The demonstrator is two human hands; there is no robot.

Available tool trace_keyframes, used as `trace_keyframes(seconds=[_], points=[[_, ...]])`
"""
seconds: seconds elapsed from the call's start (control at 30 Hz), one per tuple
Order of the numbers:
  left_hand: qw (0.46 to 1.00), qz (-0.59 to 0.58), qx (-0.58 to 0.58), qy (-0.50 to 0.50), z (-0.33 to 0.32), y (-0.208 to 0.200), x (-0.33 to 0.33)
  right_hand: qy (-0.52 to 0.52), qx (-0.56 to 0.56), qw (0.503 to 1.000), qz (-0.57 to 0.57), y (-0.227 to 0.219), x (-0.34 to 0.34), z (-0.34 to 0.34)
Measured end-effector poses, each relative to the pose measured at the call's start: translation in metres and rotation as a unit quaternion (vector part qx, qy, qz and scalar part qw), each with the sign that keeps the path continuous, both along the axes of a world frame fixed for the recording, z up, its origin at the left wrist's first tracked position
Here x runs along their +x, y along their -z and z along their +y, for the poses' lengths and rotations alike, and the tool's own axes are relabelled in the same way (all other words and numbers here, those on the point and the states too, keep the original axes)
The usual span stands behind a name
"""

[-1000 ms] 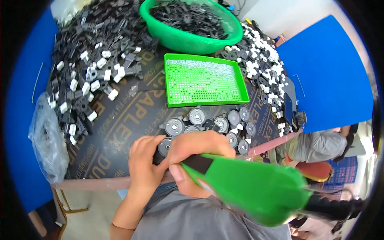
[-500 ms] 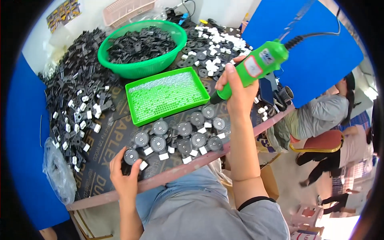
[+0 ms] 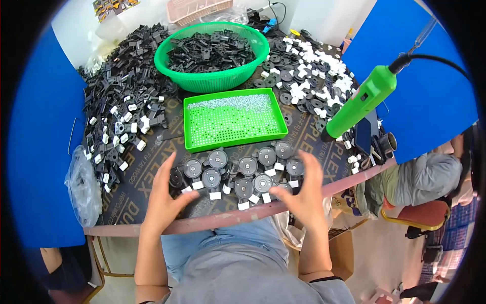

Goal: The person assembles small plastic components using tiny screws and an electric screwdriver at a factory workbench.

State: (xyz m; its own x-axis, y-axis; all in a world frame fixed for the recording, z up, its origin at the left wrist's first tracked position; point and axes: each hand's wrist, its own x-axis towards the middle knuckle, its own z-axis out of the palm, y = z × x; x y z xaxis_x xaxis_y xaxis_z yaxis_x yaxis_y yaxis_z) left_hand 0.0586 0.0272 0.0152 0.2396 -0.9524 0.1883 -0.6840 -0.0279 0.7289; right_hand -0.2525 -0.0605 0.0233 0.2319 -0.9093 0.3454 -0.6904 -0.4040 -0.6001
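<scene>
Several round black caster-like parts (image 3: 217, 158) with white tabs stand bunched along the near table edge. My left hand (image 3: 166, 202) curves round the left end of the bunch, thumb and fingers apart, by a black disc partly hidden behind it. At the right end, my right hand (image 3: 308, 198) is spread in the same way, its thumb beside the nearest discs. Neither hand visibly grips anything. A green electric screwdriver (image 3: 362, 104) hangs tip down from its cord at the right, apart from both hands. Beyond the parts lies a green tray (image 3: 238, 143) of small silvery screws.
A green basket (image 3: 212, 79) full of black parts stands behind the tray. Loose black pieces (image 3: 119, 81) heap up on the left, black discs and white pieces (image 3: 304, 76) on the right. A clear plastic bag (image 3: 83, 187) lies at the left edge, a phone (image 3: 362, 136) at the right.
My right hand has let go of the screwdriver, which now hangs at the right, and has come down beside the parts. My left hand has opened wider around the left end. The view has shifted.
</scene>
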Motion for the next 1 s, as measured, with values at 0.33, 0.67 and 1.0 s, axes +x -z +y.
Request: trace_keyframes(seconds=[0.33,0.67,1.0], points=[[0.996,-0.038,0.057,0.062,-0.028,-0.015,-0.050,-0.077,-0.006,0.996,0.039,0.022,0.050,0.012],[0.949,0.308,0.039,0.058,-0.032,0.017,-0.053,-0.128,0.001,0.960,-0.249,0.034,0.080,0.013],[0.870,0.482,-0.094,-0.056,-0.009,0.006,-0.081,-0.202,-0.018,0.920,-0.334,0.002,0.089,0.012]])
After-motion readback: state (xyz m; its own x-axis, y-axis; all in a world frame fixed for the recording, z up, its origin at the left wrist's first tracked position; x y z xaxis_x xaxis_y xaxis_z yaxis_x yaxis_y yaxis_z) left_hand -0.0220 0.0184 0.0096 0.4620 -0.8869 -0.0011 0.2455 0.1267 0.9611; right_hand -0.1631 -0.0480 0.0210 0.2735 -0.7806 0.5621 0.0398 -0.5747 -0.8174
